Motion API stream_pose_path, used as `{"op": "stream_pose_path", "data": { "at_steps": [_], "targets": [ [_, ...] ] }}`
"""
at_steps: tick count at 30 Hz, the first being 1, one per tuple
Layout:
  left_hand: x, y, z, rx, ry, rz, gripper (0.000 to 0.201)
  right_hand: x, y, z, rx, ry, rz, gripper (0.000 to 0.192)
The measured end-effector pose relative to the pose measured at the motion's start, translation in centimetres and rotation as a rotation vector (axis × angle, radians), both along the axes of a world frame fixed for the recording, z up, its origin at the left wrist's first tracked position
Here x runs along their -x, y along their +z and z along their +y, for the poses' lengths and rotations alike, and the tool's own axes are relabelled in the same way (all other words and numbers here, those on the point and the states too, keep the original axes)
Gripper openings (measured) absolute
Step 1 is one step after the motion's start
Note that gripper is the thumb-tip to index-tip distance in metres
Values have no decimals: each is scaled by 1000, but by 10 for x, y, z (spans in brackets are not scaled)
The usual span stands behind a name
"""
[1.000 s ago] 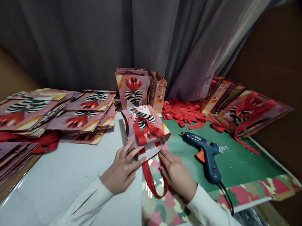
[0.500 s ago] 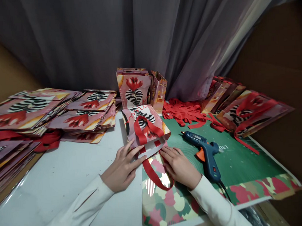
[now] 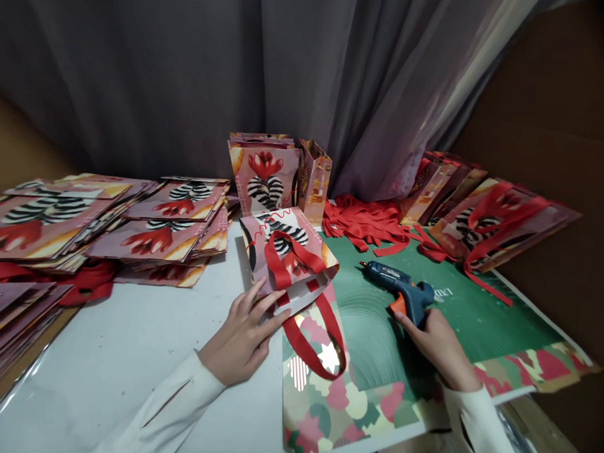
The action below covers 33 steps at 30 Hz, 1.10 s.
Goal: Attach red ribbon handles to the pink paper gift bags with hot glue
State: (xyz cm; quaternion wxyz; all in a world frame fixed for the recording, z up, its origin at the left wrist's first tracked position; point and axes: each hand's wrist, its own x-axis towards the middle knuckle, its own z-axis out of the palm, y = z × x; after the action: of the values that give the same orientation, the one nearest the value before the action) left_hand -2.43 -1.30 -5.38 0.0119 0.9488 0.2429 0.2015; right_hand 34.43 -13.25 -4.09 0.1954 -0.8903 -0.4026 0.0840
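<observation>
head view: right hand (image 3: 440, 344) wraps its fingers round the glue gun (image 3: 399, 292) handle, nozzle pointing away-left across the green mat (image 3: 466, 319). left hand (image 3: 244, 336), fingers spread flat, presses the gift bag (image 3: 286, 254), its mouth toward the person.

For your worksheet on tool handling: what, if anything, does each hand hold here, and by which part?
The right hand grips the glue gun by its handle. The left hand holds nothing; it presses flat on the paper bag near its open edge.

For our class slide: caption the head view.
Left hand steadies a paper gift bag; right hand grasps the glue gun.
</observation>
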Motion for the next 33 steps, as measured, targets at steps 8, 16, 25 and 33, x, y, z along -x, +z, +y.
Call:
{"op": "stream_pose_path", "data": {
  "at_steps": [8,16,25,33],
  "targets": [
    [-2,-2,-5,85,41,-5,57,-18,22,5,-78,-162,860,55],
    [4,6,0,33,-11,50,60,4,29,-32,-451,22,1134,44],
    [9,10,4,98,-63,51,67,12,32,4,-93,511,720,39],
    [16,16,8,136,-114,62,73,46,54,64,-94,1155,393,38]
  ]
}}
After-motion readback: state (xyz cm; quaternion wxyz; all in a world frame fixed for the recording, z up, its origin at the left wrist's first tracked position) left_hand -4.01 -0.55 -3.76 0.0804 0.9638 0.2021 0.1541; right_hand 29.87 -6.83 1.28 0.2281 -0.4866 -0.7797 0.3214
